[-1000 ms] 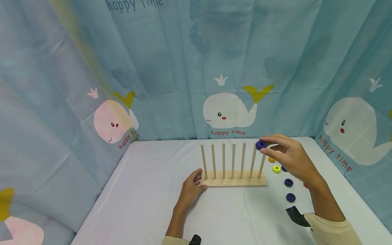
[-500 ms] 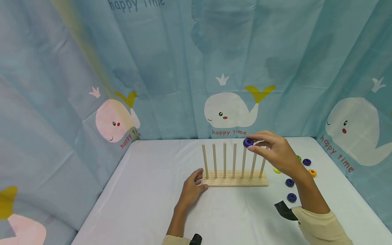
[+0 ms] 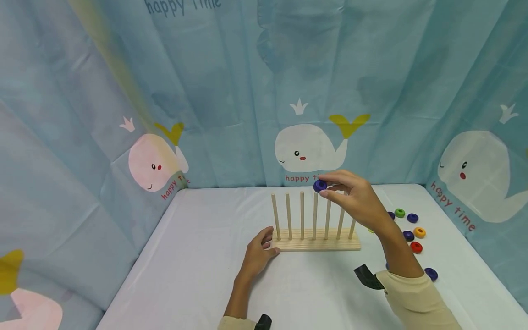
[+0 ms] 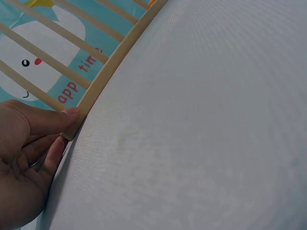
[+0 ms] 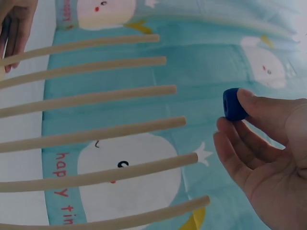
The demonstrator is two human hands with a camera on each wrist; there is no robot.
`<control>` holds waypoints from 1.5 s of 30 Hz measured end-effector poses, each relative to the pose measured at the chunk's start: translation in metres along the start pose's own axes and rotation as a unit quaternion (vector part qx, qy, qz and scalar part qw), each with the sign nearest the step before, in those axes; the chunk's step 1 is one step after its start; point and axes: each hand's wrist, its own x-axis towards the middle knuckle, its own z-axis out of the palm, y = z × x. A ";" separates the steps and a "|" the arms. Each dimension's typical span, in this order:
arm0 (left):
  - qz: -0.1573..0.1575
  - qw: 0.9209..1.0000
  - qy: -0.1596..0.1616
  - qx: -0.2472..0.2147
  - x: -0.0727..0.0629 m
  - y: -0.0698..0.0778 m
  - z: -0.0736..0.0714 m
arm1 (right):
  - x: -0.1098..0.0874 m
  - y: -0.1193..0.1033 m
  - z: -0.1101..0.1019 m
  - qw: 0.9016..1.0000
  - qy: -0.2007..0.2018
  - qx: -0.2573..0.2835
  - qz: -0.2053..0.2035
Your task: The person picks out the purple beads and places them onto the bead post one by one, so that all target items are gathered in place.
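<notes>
While the left hand (image 3: 256, 254) grips the rack (image 3: 317, 245), the right hand (image 3: 358, 197) holds a bead (image 3: 319, 185) over its middle

I judge that everything turns on the bead's hole against the tip of the middle peg (image 3: 315, 217), fourth of seven. From the head view I cannot tell whether the bead's lower edge meets or merely hides that tip; from the right wrist view I see it apart, just beyond the tips. Its hole faces the pegs, so its axis runs roughly along their length, while the rack's long axis lies left to right before the person

The right hand is the nearer: thumb and fingertips pinch the bead, parted only by its body, and it sits at their very ends, leftward of the palm. The left hand, well apart from it, curls on the base's left end. I see a red bead (image 3: 416, 247) among others on the table (image 3: 198, 256), right of the rack
</notes>
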 end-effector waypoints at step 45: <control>-0.010 1.000 -0.009 -0.008 -0.002 0.002 -0.003 | 0.027 -0.005 0.064 1.000 -0.025 -0.012 -0.014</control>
